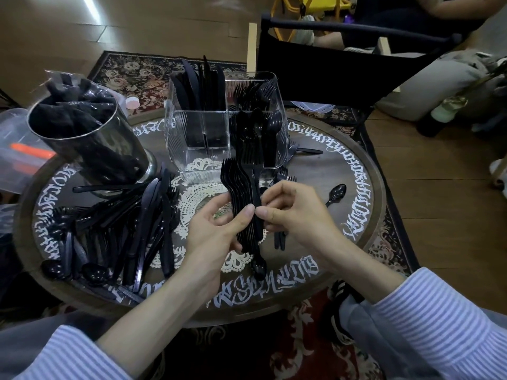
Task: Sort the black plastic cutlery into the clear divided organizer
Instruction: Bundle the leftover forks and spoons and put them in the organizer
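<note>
Both hands hold a stacked bundle of black plastic forks (242, 187) upright over the middle of the round table. My left hand (216, 229) grips the handles from the left, thumb across the front. My right hand (293, 209) pinches the same bundle from the right. The clear divided organizer (197, 138) stands just behind, with knives in its back left cell, forks in the back right and spoons in the front right. A loose heap of black cutlery (120, 229) lies on the table's left. One spoon (336, 193) lies to the right.
A shiny metal cylinder (90, 144) with black items inside stands at the left back of the dark wooden table (356, 160). A black chair (329, 67) and a seated person are behind. Clear plastic bins sit at far left.
</note>
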